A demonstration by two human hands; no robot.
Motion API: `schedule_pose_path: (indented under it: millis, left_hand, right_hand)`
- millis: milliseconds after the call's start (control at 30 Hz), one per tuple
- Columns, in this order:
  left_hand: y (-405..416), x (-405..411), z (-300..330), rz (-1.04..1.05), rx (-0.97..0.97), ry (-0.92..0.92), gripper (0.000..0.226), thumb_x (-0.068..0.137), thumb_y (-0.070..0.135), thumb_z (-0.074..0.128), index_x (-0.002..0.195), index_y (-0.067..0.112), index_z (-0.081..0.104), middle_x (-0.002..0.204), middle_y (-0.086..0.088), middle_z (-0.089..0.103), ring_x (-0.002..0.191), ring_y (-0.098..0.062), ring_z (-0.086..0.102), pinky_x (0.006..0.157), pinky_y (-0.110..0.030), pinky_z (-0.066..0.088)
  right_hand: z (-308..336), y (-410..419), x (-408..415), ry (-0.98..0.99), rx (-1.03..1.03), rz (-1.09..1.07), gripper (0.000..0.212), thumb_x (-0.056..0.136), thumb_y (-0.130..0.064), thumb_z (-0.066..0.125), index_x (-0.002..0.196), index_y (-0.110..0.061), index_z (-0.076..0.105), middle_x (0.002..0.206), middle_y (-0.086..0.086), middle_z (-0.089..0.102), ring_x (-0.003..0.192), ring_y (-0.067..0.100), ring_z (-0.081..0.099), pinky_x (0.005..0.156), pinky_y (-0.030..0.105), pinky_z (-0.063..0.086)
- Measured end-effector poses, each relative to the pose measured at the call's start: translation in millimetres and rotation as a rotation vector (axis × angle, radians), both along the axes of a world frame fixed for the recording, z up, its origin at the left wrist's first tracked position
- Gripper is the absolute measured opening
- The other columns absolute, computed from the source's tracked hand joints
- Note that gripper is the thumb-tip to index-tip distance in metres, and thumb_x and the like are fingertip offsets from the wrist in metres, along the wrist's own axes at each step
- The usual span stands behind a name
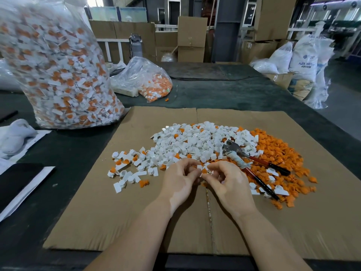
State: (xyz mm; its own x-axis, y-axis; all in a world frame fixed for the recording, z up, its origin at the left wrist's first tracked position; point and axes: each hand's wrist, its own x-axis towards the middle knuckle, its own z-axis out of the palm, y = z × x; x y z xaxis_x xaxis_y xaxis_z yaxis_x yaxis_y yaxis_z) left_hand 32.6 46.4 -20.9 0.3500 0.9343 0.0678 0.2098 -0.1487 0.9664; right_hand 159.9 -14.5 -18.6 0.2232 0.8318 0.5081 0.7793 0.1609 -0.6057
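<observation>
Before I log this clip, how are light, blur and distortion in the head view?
Head view: light soft and even, shadows faint; left hand and right hand sharp, the white-and-orange part they pinch small but legible; wide-angle lens bows the cardboard sheet; glare on the large parts bag; background softer.

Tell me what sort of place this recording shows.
Probably a factory or packing workshop: stacked cardboard boxes, sacks marked ABS resin, and a big clear bag of white-and-orange plastic parts.
</observation>
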Motion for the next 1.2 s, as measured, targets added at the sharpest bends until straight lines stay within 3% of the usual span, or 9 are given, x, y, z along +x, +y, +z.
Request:
schedule_pose_path:
  millis: [67, 133, 267, 467, 667, 767, 933, 1100, 1200]
  left_hand:
    - [-0.2, -0.3, 0.1, -0.009, 0.001, -0.010, 0.015, 0.089, 0.006, 0.060, 0.100, 0.015, 0.065, 0.063, -0.004, 0.060, 0.063, -0.014, 0.062, 0.073, -0.032, 0.053]
    - [-0.8, -0.9, 1.4, -0.012, 0.026, 0.018, 0.018, 0.089, 0.008, 0.060, 0.103, 0.019, 0.066, 0.070, -0.008, 0.064, 0.066, -0.013, 0.064, 0.072, -0.026, 0.053]
    - [-2.3, -1.5, 4.0, -0.018, 0.063, 0.048, 0.019, 0.089, 0.010, 0.061, 0.095, 0.027, 0.066, 0.072, -0.005, 0.067, 0.065, -0.008, 0.063, 0.066, -0.017, 0.049]
    - [-3.3, -1.3, 6.1, -0.026, 0.070, 0.068, 0.015, 0.089, 0.014, 0.061, 0.097, 0.026, 0.066, 0.081, -0.010, 0.069, 0.079, -0.021, 0.066, 0.077, -0.034, 0.053]
    - [-3.2, -0.9, 6.0, -0.025, 0.080, 0.072, 0.011, 0.088, 0.017, 0.063, 0.096, 0.024, 0.067, 0.080, -0.012, 0.067, 0.076, -0.021, 0.063, 0.074, -0.033, 0.050]
    - [-2.5, -0.3, 5.2, -0.033, 0.063, 0.049, 0.009, 0.087, 0.018, 0.066, 0.092, 0.025, 0.067, 0.079, -0.014, 0.066, 0.069, -0.016, 0.058, 0.068, -0.028, 0.046]
    - [-0.6, 0.1, 3.0, -0.029, 0.083, 0.050, 0.015, 0.085, 0.018, 0.068, 0.085, 0.032, 0.064, 0.071, -0.004, 0.061, 0.060, -0.005, 0.050, 0.055, -0.010, 0.037]
    - [1.6, 0.0, 1.2, -0.017, 0.086, 0.051, 0.013, 0.085, 0.016, 0.068, 0.088, 0.028, 0.066, 0.068, -0.001, 0.058, 0.057, -0.002, 0.049, 0.054, -0.008, 0.036]
    - [2.8, 1.5, 1.0, 0.003, 0.033, -0.009, 0.013, 0.084, 0.012, 0.069, 0.087, 0.025, 0.067, 0.063, 0.002, 0.056, 0.054, 0.000, 0.049, 0.056, -0.008, 0.037]
  right_hand:
    - [0.4, -0.5, 0.5, -0.019, 0.018, 0.027, 0.028, 0.076, -0.010, 0.075, 0.103, -0.011, 0.068, 0.074, -0.005, 0.055, 0.074, 0.010, 0.051, 0.069, 0.024, 0.046]
    - [1.7, -1.2, 0.3, -0.050, 0.033, 0.066, 0.032, 0.077, -0.006, 0.074, 0.108, -0.011, 0.068, 0.077, -0.008, 0.054, 0.077, 0.009, 0.050, 0.071, 0.025, 0.046]
    - [1.8, -1.1, 1.4, -0.060, 0.032, 0.075, 0.025, 0.079, -0.005, 0.071, 0.103, -0.011, 0.071, 0.080, -0.004, 0.058, 0.082, 0.011, 0.052, 0.076, 0.028, 0.048]
    - [2.9, -1.3, 0.8, -0.074, 0.020, 0.068, 0.020, 0.080, -0.005, 0.070, 0.099, -0.007, 0.071, 0.083, 0.000, 0.061, 0.085, 0.014, 0.055, 0.079, 0.032, 0.049]
    - [3.6, -0.9, 0.7, -0.079, 0.020, 0.071, 0.019, 0.080, -0.005, 0.069, 0.099, -0.007, 0.071, 0.085, 0.002, 0.062, 0.086, 0.015, 0.055, 0.079, 0.033, 0.050]
    - [3.0, -0.5, 0.9, -0.080, 0.016, 0.068, 0.019, 0.080, -0.005, 0.070, 0.099, -0.007, 0.071, 0.086, 0.001, 0.061, 0.086, 0.014, 0.054, 0.079, 0.032, 0.049]
    - [1.8, -0.7, 1.1, -0.093, 0.036, 0.060, 0.019, 0.078, -0.005, 0.072, 0.097, -0.007, 0.071, 0.085, 0.002, 0.063, 0.086, 0.014, 0.056, 0.078, 0.028, 0.048]
    - [1.5, -0.8, 0.9, -0.099, 0.034, 0.060, 0.022, 0.079, -0.011, 0.073, 0.101, -0.011, 0.070, 0.085, -0.002, 0.062, 0.084, 0.012, 0.054, 0.075, 0.027, 0.049]
    - [4.2, -0.1, 2.8, -0.125, 0.047, -0.014, 0.026, 0.081, -0.018, 0.071, 0.105, -0.009, 0.068, 0.093, 0.002, 0.064, 0.093, 0.017, 0.058, 0.084, 0.031, 0.047]
